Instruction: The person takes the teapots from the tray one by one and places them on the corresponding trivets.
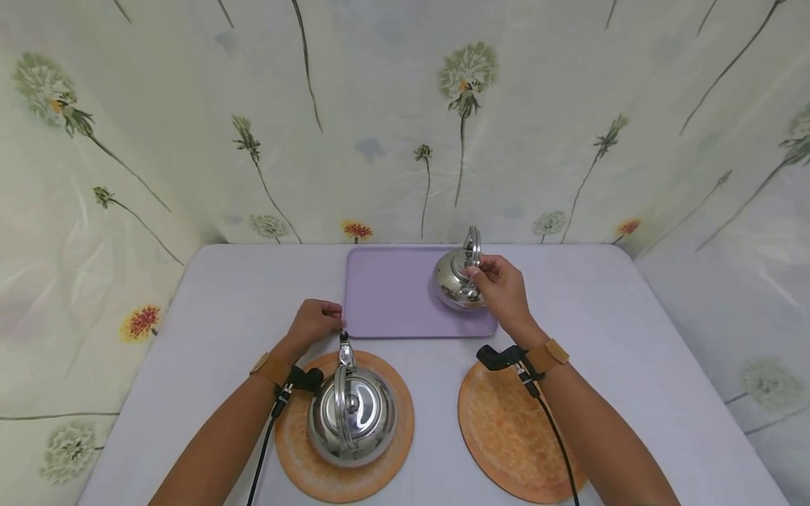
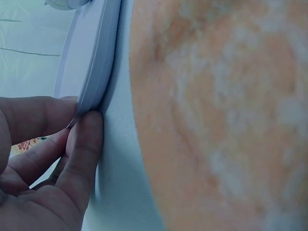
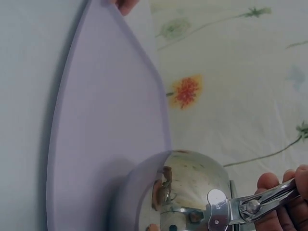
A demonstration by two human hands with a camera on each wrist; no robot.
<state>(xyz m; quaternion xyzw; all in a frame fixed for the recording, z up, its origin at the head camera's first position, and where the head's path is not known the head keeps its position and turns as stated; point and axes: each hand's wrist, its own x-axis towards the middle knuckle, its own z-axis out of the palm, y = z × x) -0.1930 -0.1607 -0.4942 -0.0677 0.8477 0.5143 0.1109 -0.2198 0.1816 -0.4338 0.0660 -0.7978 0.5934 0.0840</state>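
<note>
At the right end of a lilac tray is a small shiny steel kettle. My right hand grips its upright handle, fingers curled around the bar. Whether the kettle's base touches the tray is hard to tell. My left hand pinches the tray's left rim between thumb and fingers, as the left wrist view shows close up. Nearer me, a larger steel kettle stands on the left round mat, its black-tipped spout pointing toward the tray and my left hand.
A second round orange-brown mat lies under my right forearm. The table has a pale cover and meets a flowered wall hanging at its back edge, just behind the tray. Cables run from both wrist cameras.
</note>
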